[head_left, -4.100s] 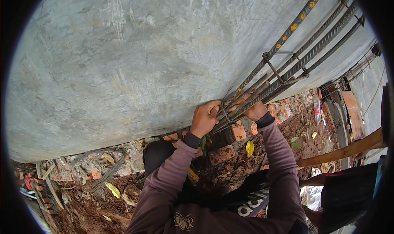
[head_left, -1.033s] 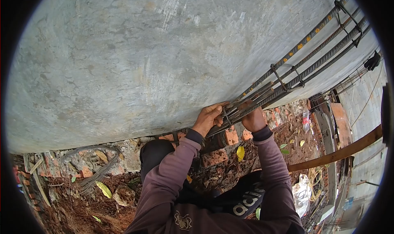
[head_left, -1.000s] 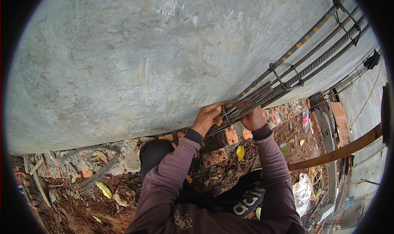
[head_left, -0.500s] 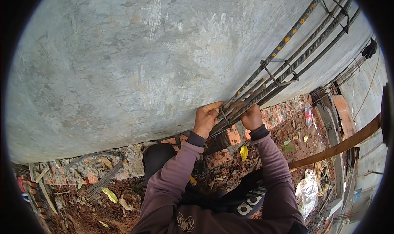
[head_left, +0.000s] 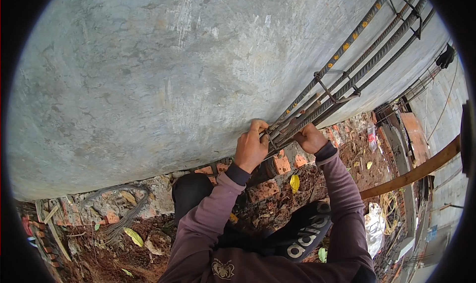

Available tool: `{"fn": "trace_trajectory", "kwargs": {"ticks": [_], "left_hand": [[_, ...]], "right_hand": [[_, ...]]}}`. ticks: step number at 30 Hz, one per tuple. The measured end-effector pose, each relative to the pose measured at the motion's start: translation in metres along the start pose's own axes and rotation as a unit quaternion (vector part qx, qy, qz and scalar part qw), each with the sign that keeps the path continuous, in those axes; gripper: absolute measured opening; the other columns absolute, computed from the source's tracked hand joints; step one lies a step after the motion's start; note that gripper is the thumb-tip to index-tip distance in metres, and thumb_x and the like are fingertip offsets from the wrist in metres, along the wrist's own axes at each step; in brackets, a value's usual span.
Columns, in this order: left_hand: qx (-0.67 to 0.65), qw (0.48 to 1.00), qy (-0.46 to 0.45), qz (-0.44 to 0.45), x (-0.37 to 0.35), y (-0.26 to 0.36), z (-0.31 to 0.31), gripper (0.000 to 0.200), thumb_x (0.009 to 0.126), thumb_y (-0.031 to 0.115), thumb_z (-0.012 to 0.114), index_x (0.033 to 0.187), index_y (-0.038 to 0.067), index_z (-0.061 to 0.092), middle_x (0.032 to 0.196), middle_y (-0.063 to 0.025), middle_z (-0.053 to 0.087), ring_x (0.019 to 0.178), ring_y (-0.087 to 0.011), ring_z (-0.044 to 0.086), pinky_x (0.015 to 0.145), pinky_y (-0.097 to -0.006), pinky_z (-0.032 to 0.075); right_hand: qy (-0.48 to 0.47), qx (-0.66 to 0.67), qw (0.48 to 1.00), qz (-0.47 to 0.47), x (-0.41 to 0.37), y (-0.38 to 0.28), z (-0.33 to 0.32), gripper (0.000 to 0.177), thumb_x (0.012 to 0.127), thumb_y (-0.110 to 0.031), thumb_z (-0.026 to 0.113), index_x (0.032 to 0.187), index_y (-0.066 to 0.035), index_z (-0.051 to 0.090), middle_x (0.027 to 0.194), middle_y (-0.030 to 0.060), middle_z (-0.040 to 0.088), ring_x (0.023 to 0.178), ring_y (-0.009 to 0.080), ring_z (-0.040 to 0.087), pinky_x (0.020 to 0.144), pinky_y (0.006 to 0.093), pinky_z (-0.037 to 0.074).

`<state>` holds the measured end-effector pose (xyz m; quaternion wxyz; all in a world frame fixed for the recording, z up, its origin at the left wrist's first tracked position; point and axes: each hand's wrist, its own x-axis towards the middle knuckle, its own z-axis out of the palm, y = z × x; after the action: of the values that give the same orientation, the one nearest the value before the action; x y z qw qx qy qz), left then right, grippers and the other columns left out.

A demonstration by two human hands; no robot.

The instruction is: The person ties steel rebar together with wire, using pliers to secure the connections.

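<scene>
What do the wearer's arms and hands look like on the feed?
The left sleeve and right sleeve are long, muted purple-brown, with dark, snug cuffs at the wrists. The left hand and right hand are ungloved.

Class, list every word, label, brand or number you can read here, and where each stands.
"adid…": white letters on the dark trouser leg; the ending is unclear.
Red bottle label: too small to read.
Orange marks on the steel bar: too blurred to read.

White "adidas" lettering (head_left: pixel 308 237) — on dark trousers (head_left: pixel 290 232), red bottle label (head_left: pixel 372 138) — unreadable
</scene>
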<state>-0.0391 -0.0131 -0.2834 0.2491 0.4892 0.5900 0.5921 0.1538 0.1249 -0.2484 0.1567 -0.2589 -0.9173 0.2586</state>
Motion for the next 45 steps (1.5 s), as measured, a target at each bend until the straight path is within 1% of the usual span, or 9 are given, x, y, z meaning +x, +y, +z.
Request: {"fn": "trace_trajectory", "kwargs": {"ticks": [8, 14, 17, 26, 29, 33, 37, 39, 45], "left_hand": [[0.028, 1.0, -0.007, -0.001, 0.002, -0.009, -0.004, 0.026, 0.083, -0.007, 0.052, 0.107, 0.001, 0.055, 0.104, -0.0181, 0.069, 0.101, -0.0294, 0.068, 0.079, -0.036, 0.053], [0.058, 0.998, -0.001, 0.022, 0.0, -0.025, -0.001, 0.028, 0.084, -0.003, 0.051, 0.109, 0.002, 0.061, 0.095, -0.0162, 0.071, 0.087, -0.0304, 0.07, 0.074, -0.0364, 0.054], [0.104, 0.993, 0.015, 0.049, -0.004, -0.026, -0.002, 0.028, 0.085, 0.0, 0.052, 0.11, 0.003, 0.062, 0.091, -0.0171, 0.071, 0.078, -0.0302, 0.07, 0.069, -0.0369, 0.054], [0.111, 0.985, 0.011, 0.13, -0.01, 0.001, -0.006, 0.02, 0.084, 0.004, 0.06, 0.103, 0.009, 0.065, 0.082, -0.0156, 0.068, 0.065, -0.0312, 0.065, 0.057, -0.0381, 0.051], [0.142, 0.976, 0.018, 0.165, -0.009, -0.002, -0.005, 0.019, 0.084, 0.007, 0.064, 0.103, 0.01, 0.065, 0.087, -0.0135, 0.069, 0.066, -0.0304, 0.066, 0.057, -0.038, 0.051], [0.15, 0.977, 0.008, 0.151, -0.007, 0.0, -0.004, 0.018, 0.085, 0.01, 0.065, 0.103, 0.012, 0.066, 0.091, -0.012, 0.07, 0.067, -0.0298, 0.067, 0.056, -0.0372, 0.052], [0.184, 0.968, 0.021, 0.169, -0.007, -0.001, 0.003, 0.02, 0.085, 0.013, 0.066, 0.105, 0.013, 0.067, 0.087, -0.0113, 0.07, 0.065, -0.0295, 0.067, 0.054, -0.037, 0.052], [0.185, 0.97, 0.014, 0.158, -0.007, 0.002, 0.001, 0.02, 0.085, 0.014, 0.066, 0.105, 0.013, 0.068, 0.086, -0.0109, 0.07, 0.064, -0.0293, 0.067, 0.054, -0.0371, 0.052], [0.145, 0.978, 0.01, 0.147, -0.002, 0.005, -0.005, 0.017, 0.087, 0.016, 0.066, 0.102, 0.01, 0.069, 0.074, -0.0131, 0.068, 0.059, -0.0282, 0.065, 0.051, -0.0354, 0.049]], "right_hand": [[0.031, 0.104, 0.993, -0.038, 0.002, 0.014, 0.012, 0.03, 0.085, -0.007, 0.06, 0.061, 0.007, 0.047, 0.048, 0.0146, 0.031, 0.042, 0.0187, 0.03, 0.044, 0.0393, 0.029], [-0.03, 0.041, 0.997, 0.052, 0.001, -0.026, -0.011, 0.031, 0.086, -0.007, 0.059, 0.06, 0.006, 0.051, 0.047, 0.0174, 0.037, 0.042, 0.0245, 0.035, 0.046, 0.0396, 0.031], [-0.036, -0.011, 0.999, -0.034, 0.004, -0.009, -0.01, 0.024, 0.086, -0.007, 0.06, 0.066, 0.006, 0.058, 0.05, 0.0192, 0.044, 0.047, 0.0307, 0.041, 0.052, 0.0418, 0.035], [-0.094, -0.002, 0.996, -0.014, 0.008, -0.053, -0.016, 0.026, 0.082, -0.001, 0.058, 0.108, 0.002, 0.064, 0.105, 0.0259, 0.062, 0.099, 0.0428, 0.058, 0.087, 0.0457, 0.046], [-0.124, -0.082, 0.982, -0.113, 0.009, -0.055, -0.026, 0.029, 0.08, 0.009, 0.056, 0.106, 0.0, 0.064, 0.102, 0.0146, 0.064, 0.096, 0.0287, 0.062, 0.086, 0.0368, 0.049], [-0.089, 0.026, 0.995, 0.041, 0.008, -0.034, -0.012, 0.032, 0.081, 0.003, 0.057, 0.113, 0.0, 0.063, 0.106, 0.0209, 0.064, 0.097, 0.0329, 0.06, 0.089, 0.0404, 0.047], [-0.05, 0.111, 0.992, 0.016, 0.009, -0.026, -0.004, 0.028, 0.083, 0.005, 0.06, 0.111, 0.001, 0.063, 0.103, 0.0103, 0.067, 0.092, 0.021, 0.062, 0.083, 0.0345, 0.05], [-0.027, 0.318, 0.947, 0.025, 0.011, -0.005, 0.011, 0.027, 0.083, 0.007, 0.061, 0.109, 0.001, 0.064, 0.102, 0.009, 0.068, 0.09, 0.0193, 0.063, 0.082, 0.0324, 0.05], [0.005, 0.276, 0.96, 0.052, 0.001, -0.037, 0.019, 0.013, 0.089, 0.001, 0.059, 0.1, 0.002, 0.068, 0.094, 0.0089, 0.07, 0.083, 0.0138, 0.061, 0.073, 0.029, 0.05]]}}
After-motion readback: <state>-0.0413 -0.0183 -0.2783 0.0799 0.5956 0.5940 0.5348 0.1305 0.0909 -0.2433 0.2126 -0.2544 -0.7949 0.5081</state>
